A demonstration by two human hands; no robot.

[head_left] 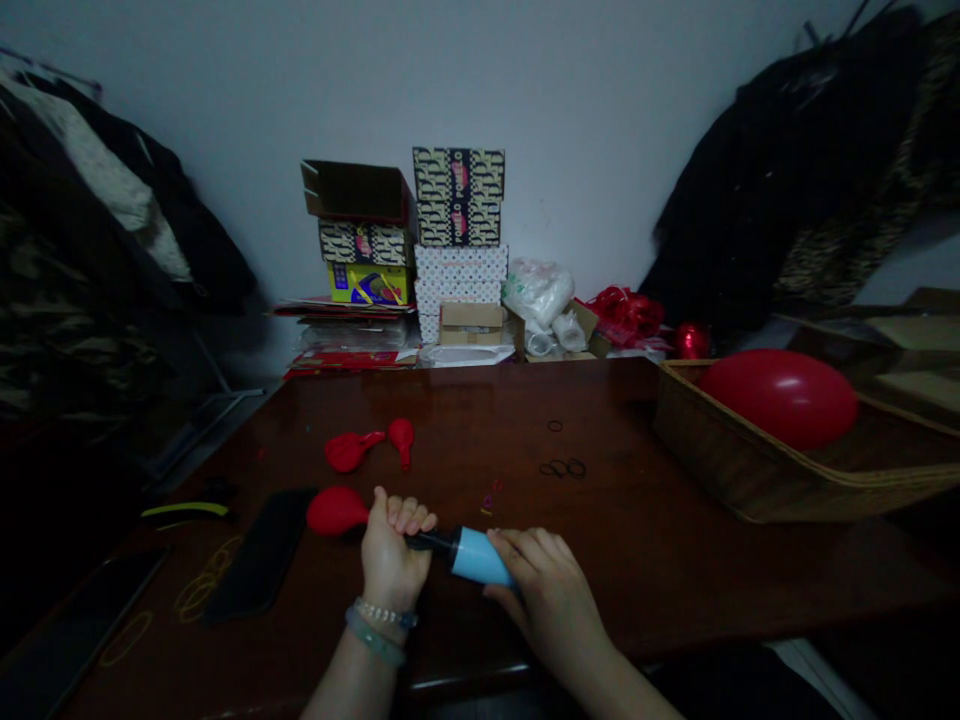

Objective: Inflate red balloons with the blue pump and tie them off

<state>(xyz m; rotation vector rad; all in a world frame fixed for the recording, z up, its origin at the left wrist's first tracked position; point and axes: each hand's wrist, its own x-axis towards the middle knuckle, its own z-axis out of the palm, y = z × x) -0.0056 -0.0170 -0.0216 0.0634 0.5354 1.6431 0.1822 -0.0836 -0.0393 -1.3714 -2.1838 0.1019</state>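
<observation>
While left hand (pixel 395 552) and right hand (pixel 549 590) clasp the blue pump (pixel 477 556), it runs crosswise, apparently pointing left

Two limp red rubber balloons (pixel 347 453) are lying on the brown wooden table (pixel 637 570), behind and left of the blue-and-black cylindrical plastic pump (pixel 478 556); rightward, a large oval red balloon (pixel 780 397) is resting in a tan woven basket (pixel 731 478).
</observation>
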